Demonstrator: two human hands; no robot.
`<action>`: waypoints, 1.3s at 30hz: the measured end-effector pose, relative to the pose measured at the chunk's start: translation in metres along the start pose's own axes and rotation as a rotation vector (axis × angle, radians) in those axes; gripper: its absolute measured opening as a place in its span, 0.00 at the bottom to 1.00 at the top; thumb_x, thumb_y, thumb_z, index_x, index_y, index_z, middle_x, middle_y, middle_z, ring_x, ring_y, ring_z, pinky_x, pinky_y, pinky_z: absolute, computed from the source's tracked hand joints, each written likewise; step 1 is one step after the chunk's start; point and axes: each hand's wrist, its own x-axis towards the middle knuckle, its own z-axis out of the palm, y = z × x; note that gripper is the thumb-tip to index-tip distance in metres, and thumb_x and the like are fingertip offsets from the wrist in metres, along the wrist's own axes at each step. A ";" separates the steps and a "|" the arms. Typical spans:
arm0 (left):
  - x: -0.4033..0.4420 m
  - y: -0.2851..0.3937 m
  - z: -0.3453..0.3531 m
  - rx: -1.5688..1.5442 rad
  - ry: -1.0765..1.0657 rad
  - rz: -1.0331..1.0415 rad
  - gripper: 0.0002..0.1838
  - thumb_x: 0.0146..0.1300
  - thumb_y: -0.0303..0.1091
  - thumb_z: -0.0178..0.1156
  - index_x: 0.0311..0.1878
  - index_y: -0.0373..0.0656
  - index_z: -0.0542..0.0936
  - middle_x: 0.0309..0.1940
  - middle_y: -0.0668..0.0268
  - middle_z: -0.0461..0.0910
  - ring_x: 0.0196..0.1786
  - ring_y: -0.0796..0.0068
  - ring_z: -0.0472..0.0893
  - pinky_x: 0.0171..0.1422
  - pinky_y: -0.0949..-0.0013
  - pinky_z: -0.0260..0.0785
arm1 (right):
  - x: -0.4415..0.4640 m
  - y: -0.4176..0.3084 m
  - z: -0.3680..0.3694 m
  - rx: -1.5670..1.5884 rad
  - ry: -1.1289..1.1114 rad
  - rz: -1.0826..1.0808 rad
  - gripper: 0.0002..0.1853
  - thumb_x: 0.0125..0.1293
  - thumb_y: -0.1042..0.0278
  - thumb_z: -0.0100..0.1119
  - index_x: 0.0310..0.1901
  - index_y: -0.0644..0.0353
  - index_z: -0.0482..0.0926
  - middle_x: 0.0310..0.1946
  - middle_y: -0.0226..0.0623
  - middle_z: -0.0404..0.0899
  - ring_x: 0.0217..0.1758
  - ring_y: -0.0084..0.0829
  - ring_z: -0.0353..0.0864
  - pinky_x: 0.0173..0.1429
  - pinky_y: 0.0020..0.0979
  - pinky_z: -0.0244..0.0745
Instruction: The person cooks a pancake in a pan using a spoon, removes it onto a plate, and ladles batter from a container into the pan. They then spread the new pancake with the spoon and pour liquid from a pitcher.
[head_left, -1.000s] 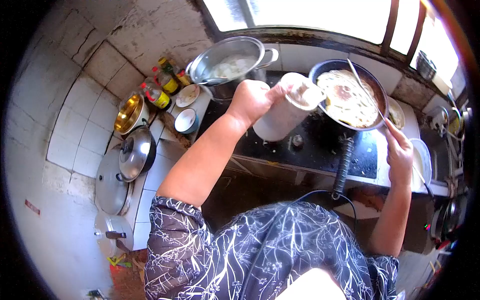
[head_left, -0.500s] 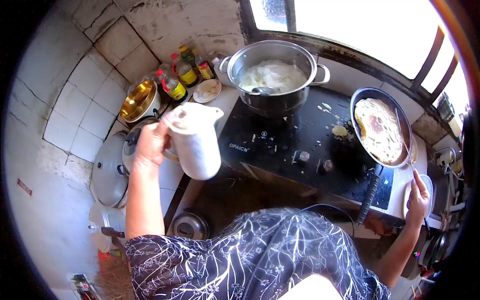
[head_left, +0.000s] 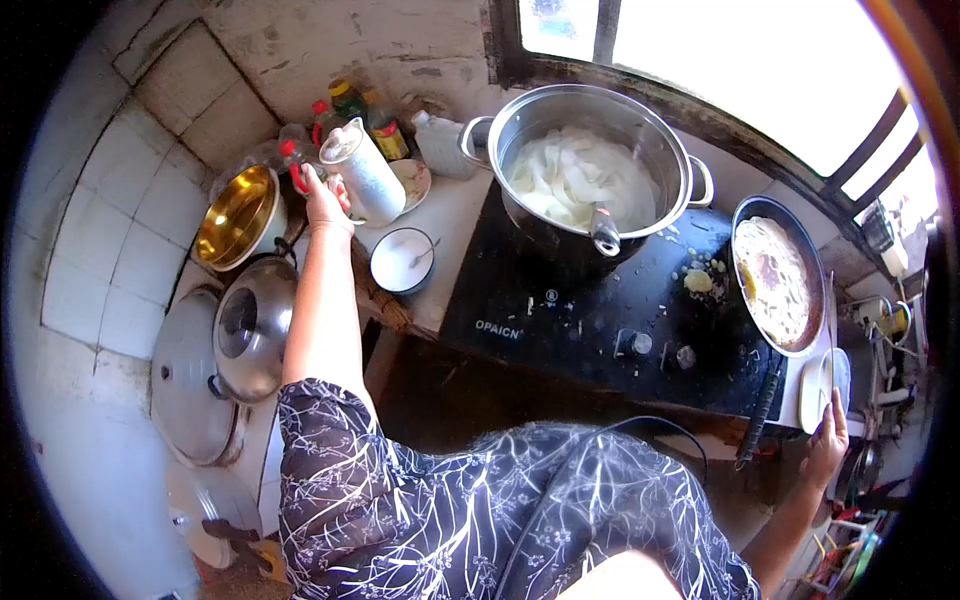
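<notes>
My left hand (head_left: 328,202) is closed round the handle of a white lidded jug (head_left: 367,178), which stands or hovers by the bottles and a small patterned plate (head_left: 411,184). Just below it is a cup (head_left: 402,260) with white contents and a spoon. At the right, my right hand (head_left: 828,440) grips a long thin metal utensil (head_left: 832,330) beside the frying pan (head_left: 737,262). A browned flatbread (head_left: 772,280) lies in that pan. The large steel pot (head_left: 690,165) holds pale pieces in liquid, with a ladle handle (head_left: 604,232) over its rim.
The black cooktop (head_left: 540,325) carries scattered food bits. To the left are a gold-coloured bowl (head_left: 236,222), a lidded pan (head_left: 255,325) and a large lid (head_left: 190,385). A white dish (head_left: 812,392) sits at the right edge, and bottles (head_left: 388,130) stand by the wall.
The jug has moved from above the cooktop to the back left, beside the bottles. The view has shifted, and my right hand has come down and right, still with the utensil.
</notes>
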 end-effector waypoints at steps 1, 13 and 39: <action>0.015 -0.011 0.002 -0.022 0.015 -0.025 0.30 0.55 0.69 0.40 0.19 0.50 0.67 0.12 0.78 0.61 0.13 0.85 0.58 0.17 0.81 0.47 | -0.005 -0.001 0.000 -0.007 0.012 -0.001 0.16 0.63 0.74 0.47 0.53 0.61 0.70 0.14 0.14 0.60 0.12 0.06 0.47 0.13 0.14 0.40; 0.058 -0.124 0.037 0.083 0.040 0.077 0.29 0.60 0.63 0.36 0.43 0.45 0.70 0.27 0.68 0.69 0.32 0.73 0.67 0.45 0.59 0.59 | 0.009 -0.009 -0.024 -0.270 0.055 -0.018 0.16 0.62 0.73 0.49 0.52 0.63 0.71 0.20 0.19 0.69 0.18 0.09 0.61 0.21 0.15 0.57; -0.255 -0.134 -0.008 0.544 0.202 0.359 0.20 0.59 0.34 0.54 0.53 0.35 0.66 0.50 0.57 0.69 0.51 0.67 0.68 0.59 0.65 0.58 | 0.107 -0.018 -0.021 -1.395 -0.215 -1.092 0.15 0.52 0.72 0.50 0.43 0.52 0.77 0.25 0.34 0.75 0.27 0.34 0.76 0.30 0.34 0.70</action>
